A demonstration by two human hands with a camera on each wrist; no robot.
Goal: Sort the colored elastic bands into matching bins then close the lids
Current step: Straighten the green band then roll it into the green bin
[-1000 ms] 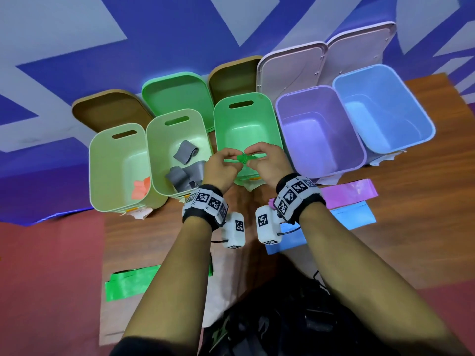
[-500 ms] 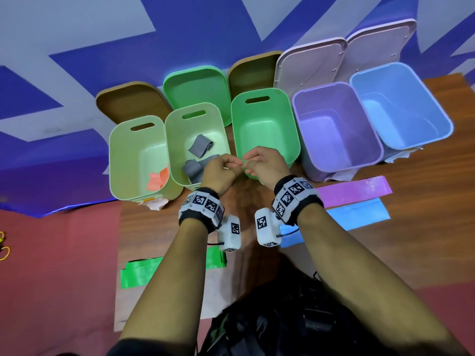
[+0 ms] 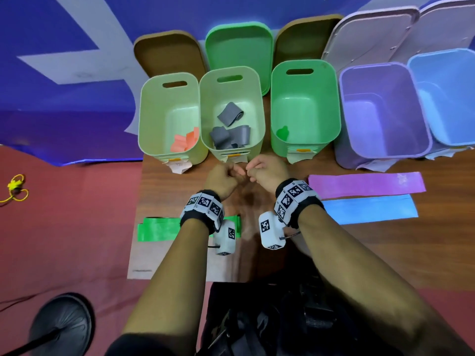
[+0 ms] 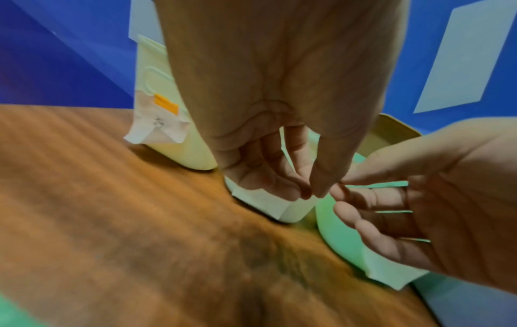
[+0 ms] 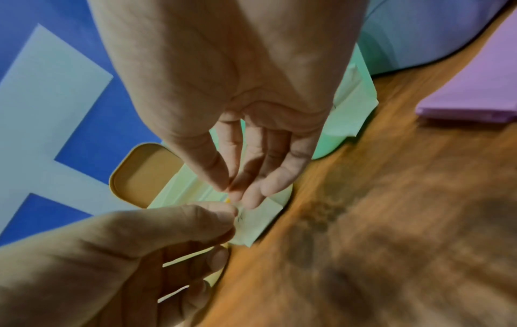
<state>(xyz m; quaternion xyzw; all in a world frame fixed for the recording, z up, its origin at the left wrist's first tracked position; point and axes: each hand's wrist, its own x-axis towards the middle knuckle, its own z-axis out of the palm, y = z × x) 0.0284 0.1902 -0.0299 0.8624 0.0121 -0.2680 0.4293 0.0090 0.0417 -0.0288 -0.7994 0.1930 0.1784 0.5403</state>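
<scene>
Both hands sit together over the desk [image 3: 180, 181], left hand [image 3: 223, 179] and right hand [image 3: 267, 173] loosely curled, holding nothing; wrist views show bare fingertips. Just beyond, a green band [image 3: 282, 132] lies in the green bin [image 3: 305, 80].

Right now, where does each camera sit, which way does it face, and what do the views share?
Head: on the person's head, facing down at the bins on the table; both forearms, left hand, right hand.
Left wrist: under the left wrist, facing along the palm toward the pale green bin; right hand enters.
Right wrist: under the right wrist, facing the green bin and purple band; left hand enters.
Shared: both hands, fingertips nearly meeting, empty.
</scene>
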